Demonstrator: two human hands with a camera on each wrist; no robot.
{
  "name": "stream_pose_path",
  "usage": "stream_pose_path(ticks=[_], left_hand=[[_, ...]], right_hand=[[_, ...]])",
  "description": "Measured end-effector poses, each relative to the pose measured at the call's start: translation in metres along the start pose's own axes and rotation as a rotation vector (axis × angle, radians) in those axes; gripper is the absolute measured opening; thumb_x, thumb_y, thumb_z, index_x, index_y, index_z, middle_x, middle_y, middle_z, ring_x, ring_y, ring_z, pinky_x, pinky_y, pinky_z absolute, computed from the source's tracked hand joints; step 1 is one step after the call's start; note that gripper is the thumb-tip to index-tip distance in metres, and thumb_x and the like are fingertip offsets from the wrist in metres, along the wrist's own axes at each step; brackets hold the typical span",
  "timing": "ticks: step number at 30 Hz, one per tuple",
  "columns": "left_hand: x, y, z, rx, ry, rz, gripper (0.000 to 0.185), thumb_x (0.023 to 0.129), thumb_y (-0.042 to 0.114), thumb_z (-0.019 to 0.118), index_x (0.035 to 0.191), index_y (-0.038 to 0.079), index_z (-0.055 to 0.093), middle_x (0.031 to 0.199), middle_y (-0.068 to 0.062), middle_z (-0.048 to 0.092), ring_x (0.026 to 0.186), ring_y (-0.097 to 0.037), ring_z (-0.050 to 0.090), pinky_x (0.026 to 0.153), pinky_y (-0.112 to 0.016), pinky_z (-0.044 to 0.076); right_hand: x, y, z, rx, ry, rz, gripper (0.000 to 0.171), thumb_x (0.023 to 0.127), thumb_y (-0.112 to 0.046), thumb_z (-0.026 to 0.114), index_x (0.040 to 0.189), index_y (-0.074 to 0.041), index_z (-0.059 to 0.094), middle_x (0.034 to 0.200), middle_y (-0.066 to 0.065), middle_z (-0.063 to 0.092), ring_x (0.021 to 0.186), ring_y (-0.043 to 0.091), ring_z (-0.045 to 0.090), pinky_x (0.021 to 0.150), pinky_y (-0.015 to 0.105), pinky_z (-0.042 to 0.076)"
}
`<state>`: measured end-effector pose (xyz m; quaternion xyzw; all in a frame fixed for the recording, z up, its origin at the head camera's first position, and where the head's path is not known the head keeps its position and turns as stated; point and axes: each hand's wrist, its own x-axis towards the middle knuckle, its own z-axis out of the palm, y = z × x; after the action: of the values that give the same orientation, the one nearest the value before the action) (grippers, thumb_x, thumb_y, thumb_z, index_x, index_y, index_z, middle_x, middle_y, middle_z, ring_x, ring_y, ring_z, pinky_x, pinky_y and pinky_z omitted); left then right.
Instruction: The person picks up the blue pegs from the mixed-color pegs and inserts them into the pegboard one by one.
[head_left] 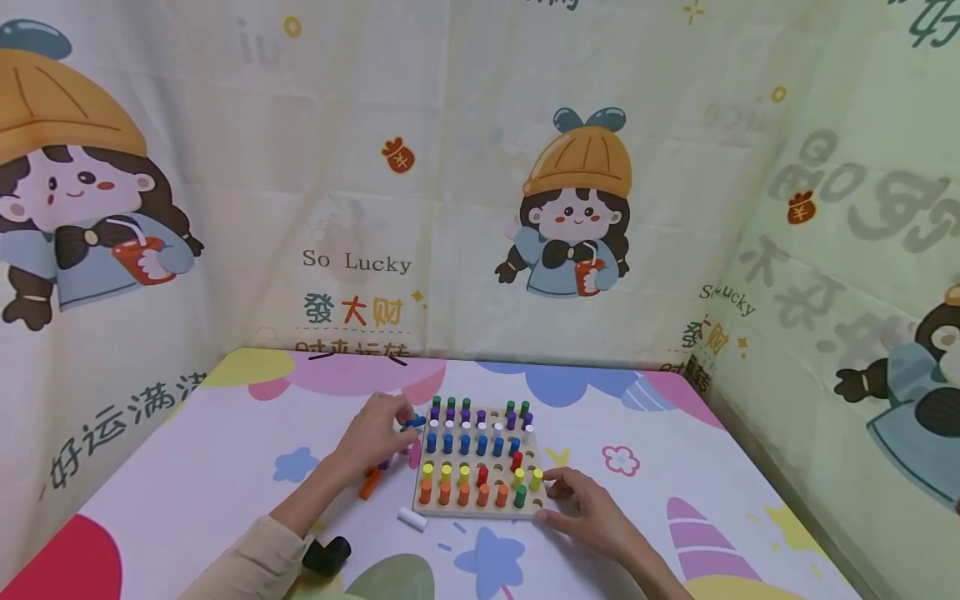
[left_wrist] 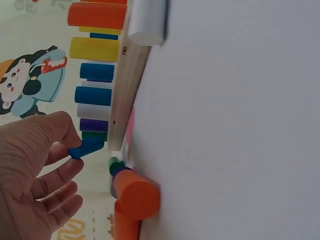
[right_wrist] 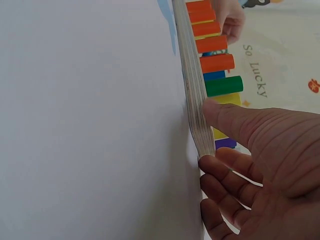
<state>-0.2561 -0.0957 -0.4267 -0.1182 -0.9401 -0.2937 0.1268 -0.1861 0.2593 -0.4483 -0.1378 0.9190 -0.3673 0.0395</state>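
Note:
A wooden pegboard holds rows of coloured pegs: green, purple, white, blue, red, yellow and orange. My left hand is at its back left, pinching a blue peg between thumb and index finger, tilted and beside the board. At the front right corner my right hand holds the board, thumb on the front edge and curled fingers along the right side, as the right wrist view also shows. A green peg stands in the front row beside the orange ones. Several holes have no peg.
Left of the board lie loose pegs, among them an orange peg, partly hidden by my left arm. A white peg lies by the front left corner. A black object is next to my left sleeve. Printed curtains surround the table.

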Motion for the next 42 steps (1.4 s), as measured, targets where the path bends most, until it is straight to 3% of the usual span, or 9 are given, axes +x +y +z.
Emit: stream_pose_path(ticks=[6,19,25,33,42], left_hand=[[0.001,0.008,-0.009,-0.030,0.038,0.056,0.014,0.083,0.012,0.080,0.092,0.010,0.069,0.088,0.000,0.063,0.099,-0.026,0.054,0.087,-0.042,0.054],[0.006,0.041,-0.014,-0.118,0.044,0.165,0.016,0.081,0.011,0.084,0.090,0.010,0.070,0.089,0.001,0.066,0.102,-0.022,0.054,0.092,-0.045,0.054],[0.008,0.057,-0.010,-0.133,0.017,0.206,0.015,0.083,0.011,0.082,0.092,0.008,0.071,0.089,0.000,0.066,0.101,-0.022,0.054,0.093,-0.044,0.053],[0.011,0.071,0.001,-0.127,-0.016,0.266,0.014,0.084,0.011,0.082,0.092,0.010,0.070,0.087,0.003,0.065,0.095,-0.026,0.058,0.082,-0.036,0.055],[0.014,0.082,0.012,-0.141,-0.065,0.314,0.011,0.086,0.012,0.080,0.093,0.013,0.071,0.086,0.006,0.064,0.097,-0.016,0.053,0.086,-0.035,0.054]], right_hand=[[0.000,0.000,0.000,0.001,-0.002,0.002,0.055,0.084,-0.034,0.084,0.128,-0.008,0.063,0.102,-0.002,0.064,0.097,0.017,0.057,0.088,0.041,0.052],[0.000,0.000,0.000,-0.009,-0.001,-0.008,0.055,0.084,-0.034,0.084,0.128,-0.008,0.063,0.102,-0.003,0.064,0.097,0.017,0.057,0.088,0.040,0.052],[0.000,0.000,0.000,-0.002,0.000,0.006,0.056,0.083,-0.034,0.085,0.127,-0.008,0.063,0.101,-0.002,0.064,0.096,0.018,0.057,0.089,0.043,0.052],[0.000,0.000,0.000,0.002,-0.001,0.017,0.056,0.083,-0.035,0.085,0.128,-0.009,0.063,0.102,-0.002,0.063,0.097,0.018,0.056,0.089,0.042,0.052],[0.000,-0.001,0.000,-0.008,0.004,0.005,0.055,0.084,-0.034,0.085,0.128,-0.008,0.063,0.102,-0.003,0.063,0.095,0.016,0.056,0.086,0.036,0.052]])
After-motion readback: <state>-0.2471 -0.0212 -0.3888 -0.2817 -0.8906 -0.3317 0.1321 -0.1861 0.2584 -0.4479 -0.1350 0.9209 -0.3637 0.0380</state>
